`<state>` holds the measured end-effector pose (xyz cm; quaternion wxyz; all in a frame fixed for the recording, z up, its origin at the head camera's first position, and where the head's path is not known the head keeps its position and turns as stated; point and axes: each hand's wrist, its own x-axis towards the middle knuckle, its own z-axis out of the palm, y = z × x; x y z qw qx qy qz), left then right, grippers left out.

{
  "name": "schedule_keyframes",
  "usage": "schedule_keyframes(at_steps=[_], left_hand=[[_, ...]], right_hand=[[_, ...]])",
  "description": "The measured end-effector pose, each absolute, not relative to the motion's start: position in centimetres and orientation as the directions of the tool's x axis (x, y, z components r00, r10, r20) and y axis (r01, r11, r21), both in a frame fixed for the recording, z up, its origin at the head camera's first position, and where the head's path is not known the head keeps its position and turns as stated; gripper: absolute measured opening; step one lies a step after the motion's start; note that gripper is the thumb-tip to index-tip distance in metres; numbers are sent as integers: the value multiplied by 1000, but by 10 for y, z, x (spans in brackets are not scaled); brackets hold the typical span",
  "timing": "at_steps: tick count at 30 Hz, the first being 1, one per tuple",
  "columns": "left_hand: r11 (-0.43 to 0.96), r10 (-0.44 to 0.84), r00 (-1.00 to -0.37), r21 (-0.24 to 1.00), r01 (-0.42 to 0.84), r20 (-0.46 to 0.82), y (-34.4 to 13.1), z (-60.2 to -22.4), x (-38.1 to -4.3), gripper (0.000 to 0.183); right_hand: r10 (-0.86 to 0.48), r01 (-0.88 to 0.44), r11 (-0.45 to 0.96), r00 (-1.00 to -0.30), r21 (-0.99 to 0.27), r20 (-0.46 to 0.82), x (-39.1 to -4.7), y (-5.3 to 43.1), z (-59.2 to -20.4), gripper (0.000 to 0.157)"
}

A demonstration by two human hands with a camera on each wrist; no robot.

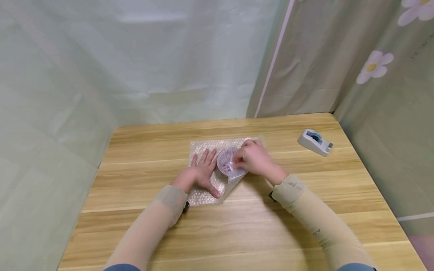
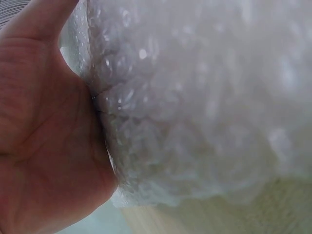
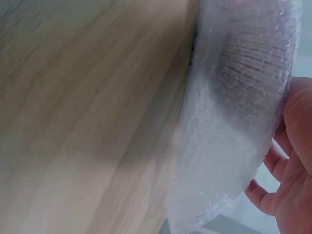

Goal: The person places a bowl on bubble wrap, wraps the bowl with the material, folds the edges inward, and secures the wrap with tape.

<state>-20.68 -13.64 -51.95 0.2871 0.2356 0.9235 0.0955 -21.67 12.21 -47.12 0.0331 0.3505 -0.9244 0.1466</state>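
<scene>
A sheet of bubble wrap (image 1: 207, 199) lies on the table, with a small round bowl (image 1: 225, 160) on it whose inside has fine purple lines running out from the centre. My left hand (image 1: 202, 175) presses on the wrap left of the bowl, fingers spread and fingertips near its rim. My right hand (image 1: 254, 158) curls over the bowl's right side and pinches the wrap, whose near right corner is folded over the bowl. Through that folded layer, the bowl's lines (image 3: 253, 63) show in the right wrist view. The left palm (image 2: 48, 126) fills one side of the left wrist view.
A grey tape dispenser (image 1: 315, 142) with a blue-edged roll stands on the table's far right. The wooden table (image 1: 142, 165) ends against hanging curtains (image 1: 186, 67) at the back, and more curtain hangs at both sides.
</scene>
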Motion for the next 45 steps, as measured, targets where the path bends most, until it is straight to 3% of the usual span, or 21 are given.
schedule_keyframes(at_steps=[8, 16, 22, 28, 34, 45], left_hand=[[875, 482, -731, 306, 374, -483, -135, -519, -208, 164], [866, 497, -734, 312, 391, -462, -136, -517, -204, 165], [866, 499, -731, 314, 390, -465, -137, -522, -205, 169], [857, 511, -737, 324, 399, -443, -139, -523, -204, 169], [843, 529, -746, 353, 407, -405, -141, -514, -199, 164], [772, 587, -760, 475, 423, -278, -148, -495, -192, 145]], right_hand=[[-638, -639, 740, -766, -208, 84, -217, 114, -468, 31], [-658, -671, 730, -742, -130, 130, -213, 110, -469, 43], [-599, -615, 780, -787, -117, 148, -206, 108, -471, 44], [-476, -489, 853, -872, -180, 112, -205, 106, -471, 81], [-414, -411, 880, -909, -237, 38, -208, 103, -469, 117], [-344, -302, 909, -933, -287, -109, -221, 98, -468, 132]])
